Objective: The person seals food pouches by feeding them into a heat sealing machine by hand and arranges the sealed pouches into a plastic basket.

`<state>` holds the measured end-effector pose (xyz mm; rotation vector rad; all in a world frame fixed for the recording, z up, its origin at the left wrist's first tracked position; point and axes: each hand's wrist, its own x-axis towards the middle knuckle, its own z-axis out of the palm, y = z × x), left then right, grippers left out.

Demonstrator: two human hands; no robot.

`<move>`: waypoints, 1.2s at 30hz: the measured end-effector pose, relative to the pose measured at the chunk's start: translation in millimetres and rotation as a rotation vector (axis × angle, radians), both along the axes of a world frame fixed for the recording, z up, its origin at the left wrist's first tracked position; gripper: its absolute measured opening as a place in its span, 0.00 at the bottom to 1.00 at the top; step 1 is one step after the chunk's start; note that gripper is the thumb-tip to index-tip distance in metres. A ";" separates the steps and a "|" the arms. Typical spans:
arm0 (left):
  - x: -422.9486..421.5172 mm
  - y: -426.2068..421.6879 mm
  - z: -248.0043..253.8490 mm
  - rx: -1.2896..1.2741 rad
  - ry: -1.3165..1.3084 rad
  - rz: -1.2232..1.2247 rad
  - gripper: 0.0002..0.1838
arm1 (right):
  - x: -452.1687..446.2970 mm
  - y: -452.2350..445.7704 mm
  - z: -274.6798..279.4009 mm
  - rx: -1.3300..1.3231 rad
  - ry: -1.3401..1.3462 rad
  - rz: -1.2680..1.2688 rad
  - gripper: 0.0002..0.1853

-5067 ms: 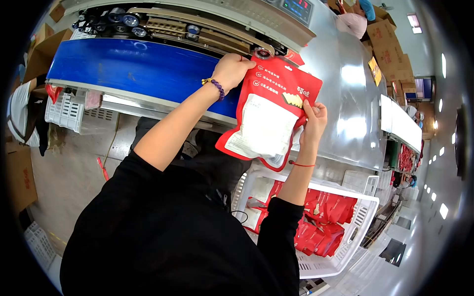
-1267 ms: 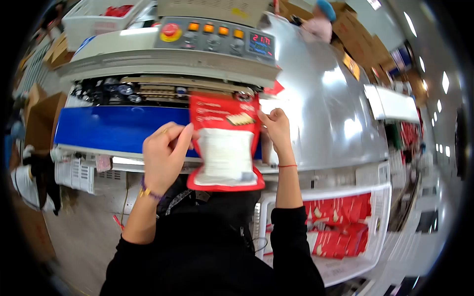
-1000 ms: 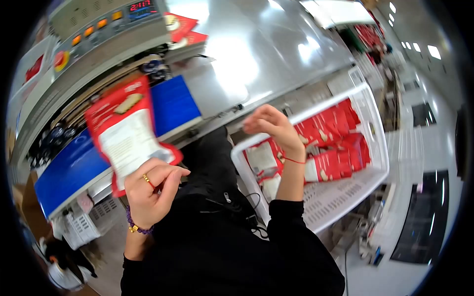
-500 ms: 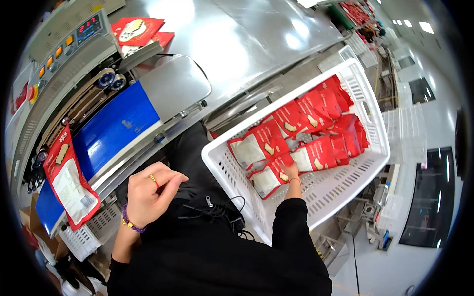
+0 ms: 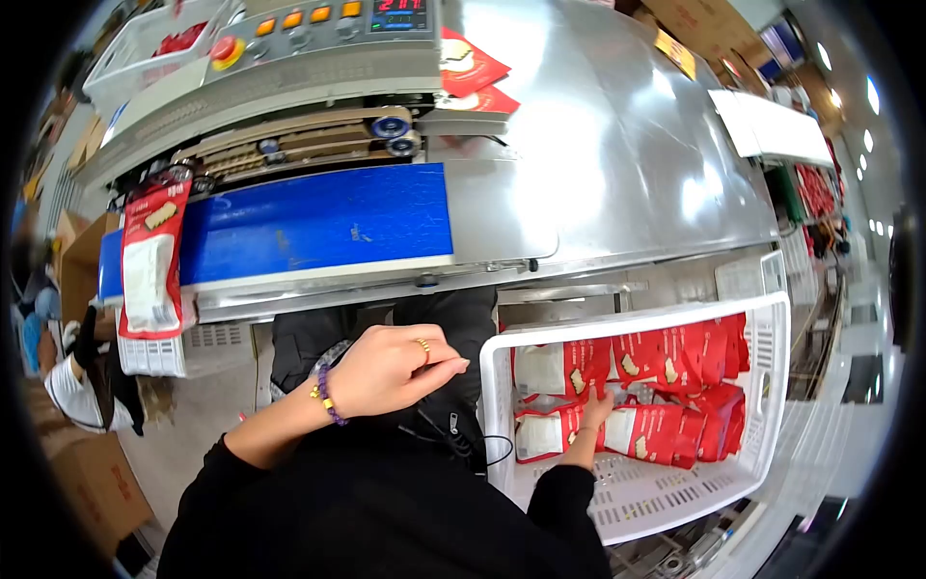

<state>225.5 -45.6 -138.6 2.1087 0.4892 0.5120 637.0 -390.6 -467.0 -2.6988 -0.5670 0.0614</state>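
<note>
Over my lap is my left hand [image 5: 400, 372], fingers curled closed with nothing in them, a ring and a beaded bracelet on it. My right hand [image 5: 596, 415] reaches into the white crate [image 5: 490, 425], its fingers against a red pouch [image 5: 542, 434] in the near row; whether it grips the pouch cannot be made out. Several more red pouches lie in two rows there. Another red pouch [image 5: 152, 261] stands at the left end of the blue conveyor belt [image 5: 318, 222], its top edge at the sealing machine's rollers and its bottom hanging over the front edge.
The sealing machine's control panel [image 5: 309, 34] is behind the belt. Flat red pouches [image 5: 471, 63] rest on the metal table [image 5: 617, 145] at its right. A person [image 5: 87, 386] is at the far left, near cardboard boxes [image 5: 106, 487]. A white crate [image 5: 154, 355] sits below the belt.
The red pouch I held earlier has been let go and has travelled left along the belt. My right hand has gone down into the crate; my left has drawn back over my lap.
</note>
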 end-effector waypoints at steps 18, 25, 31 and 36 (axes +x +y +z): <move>-11.0 2.1 0.2 -0.337 -0.429 -0.318 0.30 | -209.9 175.0 382.7 1.189 0.503 0.763 0.19; -50.4 21.8 5.1 -0.388 -0.724 -0.164 0.18 | -251.1 225.4 402.2 1.228 0.509 0.861 0.17; -58.8 17.9 3.5 -0.435 -0.702 0.159 0.12 | -262.8 222.6 370.0 1.005 0.605 0.700 0.31; -61.4 23.5 5.2 -0.368 -0.533 0.159 0.11 | -269.6 231.6 340.7 0.886 0.740 0.478 0.17</move>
